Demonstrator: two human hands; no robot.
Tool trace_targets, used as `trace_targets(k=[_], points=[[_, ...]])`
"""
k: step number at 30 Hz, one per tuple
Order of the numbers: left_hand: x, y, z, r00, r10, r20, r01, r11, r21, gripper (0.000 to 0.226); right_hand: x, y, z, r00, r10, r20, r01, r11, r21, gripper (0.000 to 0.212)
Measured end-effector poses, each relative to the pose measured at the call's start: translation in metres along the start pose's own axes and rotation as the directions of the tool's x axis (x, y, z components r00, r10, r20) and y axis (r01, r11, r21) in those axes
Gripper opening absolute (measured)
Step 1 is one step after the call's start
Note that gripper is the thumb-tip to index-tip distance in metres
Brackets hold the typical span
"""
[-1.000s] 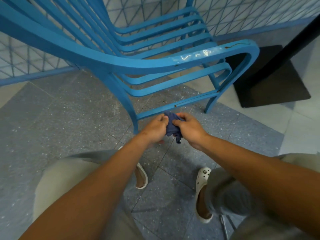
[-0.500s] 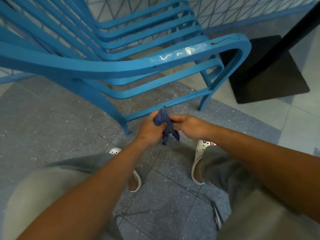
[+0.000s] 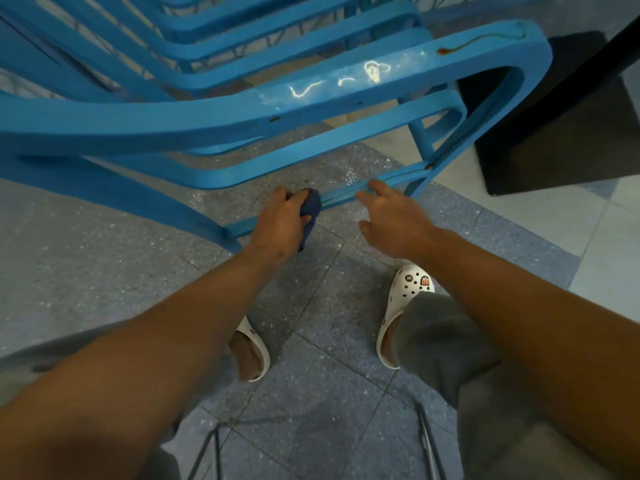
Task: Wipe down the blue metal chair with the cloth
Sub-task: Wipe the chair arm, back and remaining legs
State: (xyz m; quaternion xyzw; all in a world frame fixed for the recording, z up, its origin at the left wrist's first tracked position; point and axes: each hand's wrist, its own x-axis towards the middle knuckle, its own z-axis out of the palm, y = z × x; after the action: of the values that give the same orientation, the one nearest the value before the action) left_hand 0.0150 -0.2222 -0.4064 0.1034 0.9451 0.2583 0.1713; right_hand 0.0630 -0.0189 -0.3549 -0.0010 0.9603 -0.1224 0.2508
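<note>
Right hand (image 3: 391,221) has released the cloth (image 3: 309,211) and moved to the blue chair's (image 3: 207,116) lowest rail, fingers spread, fingertips touching it. Left hand (image 3: 278,225) fingers grip the cloth, pressing it against that rail.

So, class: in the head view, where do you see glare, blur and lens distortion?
Head view: glare streaks whiten the blue chair armrest; the forearms nearest the lens are soft, and the left hand gripping the cloth is slightly blurred; wide-angle distortion bows the chair's slats.
</note>
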Motion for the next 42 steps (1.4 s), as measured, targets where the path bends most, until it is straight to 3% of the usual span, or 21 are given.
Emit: trace_targets(k=[9, 13, 17, 21, 29, 36, 42], points=[[0.014, 0.009, 0.018, 0.985, 0.172, -0.005, -0.170, 0.981, 0.094, 0.040, 0.003, 0.033, -0.052, 0.995, 0.075, -0.068, -0.058, 0.971, 0.232, 0.037], [0.017, 0.012, 0.017, 0.988, 0.155, 0.014, -0.156, 0.976, 0.152, 0.038, -0.029, 0.038, -0.077, 0.918, 0.096, -0.386, 0.052, 0.933, 0.356, 0.033], [0.027, 0.028, 0.015, 0.991, 0.119, 0.055, -0.126, 0.981, 0.150, 0.032, -0.055, 0.029, -0.091, 0.821, 0.093, -0.564, 0.226, 0.854, 0.469, 0.027], [0.030, 0.039, 0.014, 0.991, 0.100, 0.089, -0.114, 0.978, 0.176, 0.029, -0.072, 0.025, -0.100, 0.706, 0.011, -0.708, 0.368, 0.848, 0.380, 0.025], [0.022, 0.025, -0.001, 0.988, 0.057, 0.144, -0.081, 0.983, 0.165, 0.039, -0.068, 0.026, -0.112, 0.448, -0.038, -0.893, 0.514, 0.829, 0.222, 0.023], [0.033, 0.033, -0.005, 0.986, 0.079, 0.146, -0.098, 0.987, 0.125, 0.033, -0.044, 0.023, -0.116, 0.364, -0.091, -0.927, 0.534, 0.836, 0.127, 0.021], [0.022, 0.001, -0.020, 0.986, 0.069, 0.150, -0.090, 0.986, 0.143, 0.045, -0.042, 0.025, -0.117, 0.357, -0.093, -0.930, 0.569, 0.811, 0.138, 0.018]])
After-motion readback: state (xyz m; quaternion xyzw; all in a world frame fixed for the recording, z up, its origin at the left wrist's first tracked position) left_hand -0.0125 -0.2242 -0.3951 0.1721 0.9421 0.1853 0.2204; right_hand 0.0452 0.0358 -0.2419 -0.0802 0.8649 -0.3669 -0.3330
